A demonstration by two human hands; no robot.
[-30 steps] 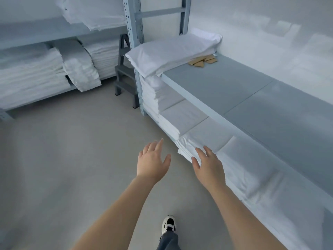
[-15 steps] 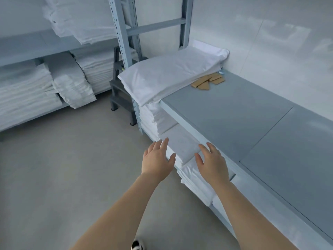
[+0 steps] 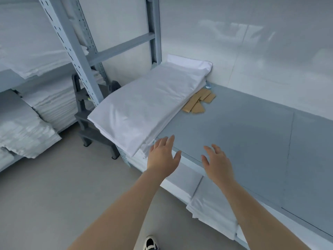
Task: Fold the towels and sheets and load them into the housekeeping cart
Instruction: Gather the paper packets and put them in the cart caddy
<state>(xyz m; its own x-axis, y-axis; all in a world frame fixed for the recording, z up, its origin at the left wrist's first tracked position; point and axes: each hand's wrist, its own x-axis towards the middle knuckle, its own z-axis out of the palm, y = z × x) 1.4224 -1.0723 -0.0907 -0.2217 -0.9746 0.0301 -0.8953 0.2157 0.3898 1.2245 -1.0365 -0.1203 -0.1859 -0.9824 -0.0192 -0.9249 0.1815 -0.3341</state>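
A stack of folded white sheets lies on the left end of a grey shelf top, overhanging its corner. My left hand hovers with fingers spread just right of the stack's near corner, holding nothing. My right hand is spread open over the shelf's front edge, also holding nothing. More folded white linen fills the shelf level below the grey top. No housekeeping cart is in view.
Brown cardboard pieces lie behind the stack near the wall. A dark step stool stands by the metal rack upright. Racks at the left hold piled white linen. Bare floor spreads to the left.
The view has risen and closed in on the grey shelf. Both hands moved up from the lower linen shelf to the top's front edge, near the sheet stack.
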